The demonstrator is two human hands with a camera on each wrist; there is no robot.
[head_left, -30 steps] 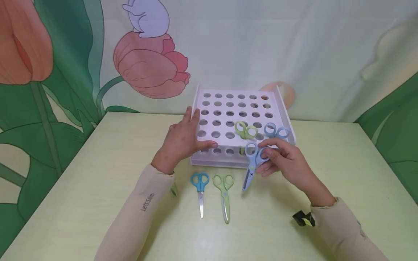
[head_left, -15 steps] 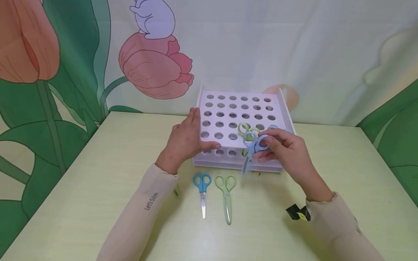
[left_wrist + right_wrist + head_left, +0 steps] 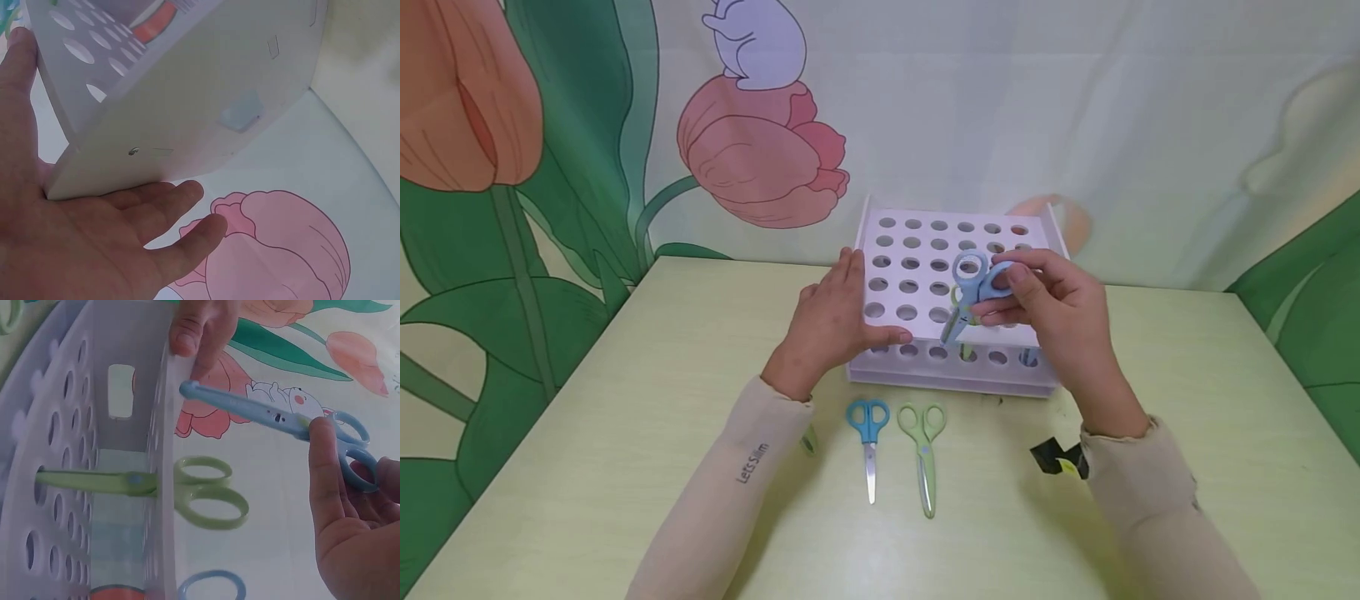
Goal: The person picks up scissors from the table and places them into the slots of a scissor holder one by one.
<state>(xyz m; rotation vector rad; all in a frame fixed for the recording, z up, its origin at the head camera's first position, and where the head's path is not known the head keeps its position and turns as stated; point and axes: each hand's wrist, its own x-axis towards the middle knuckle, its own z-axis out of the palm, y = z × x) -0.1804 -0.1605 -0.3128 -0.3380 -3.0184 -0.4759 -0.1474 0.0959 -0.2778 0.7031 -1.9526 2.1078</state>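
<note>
- Fingers and thumb of the right hand (image 3: pixel 1056 321) pinch one handle loop of the light-blue scissors (image 3: pixel 972 290), which hang tilted over the front part of the white rack (image 3: pixel 951 386), blades together and tip downward.
- Whether that tip touches the upper plate, I cannot tell; in the right wrist view it lies close beside it.
- Left hand (image 3: pixel 831 321): the fingers lie extended along the rack's left wall, with the thumb along the upper plate's front edge.
- Both plates of the rack, one above the other, have rows of round holes; it stands at the back of the pale table (image 3: pixel 587 467).
- Green scissors (image 3: pixel 134 483) stand in the rack, blades through the upper plate and into a hole of the lower one, loops above.
- Near them, a second light-blue pair (image 3: pixel 212 574) shows only in part: a loop by the upper plate, a blade at the lower.
- On the table before the rack, blue-handled scissors (image 3: pixel 870 442) and a larger green pair (image 3: pixel 927 458) lie side by side, tips toward the person.
- Another green tool (image 3: pixel 808 439) is mostly hidden by the left sleeve (image 3: pixel 722 475).
- Behind rises a backdrop (image 3: pixel 962 150) printed with tulips and a white animal.
</note>
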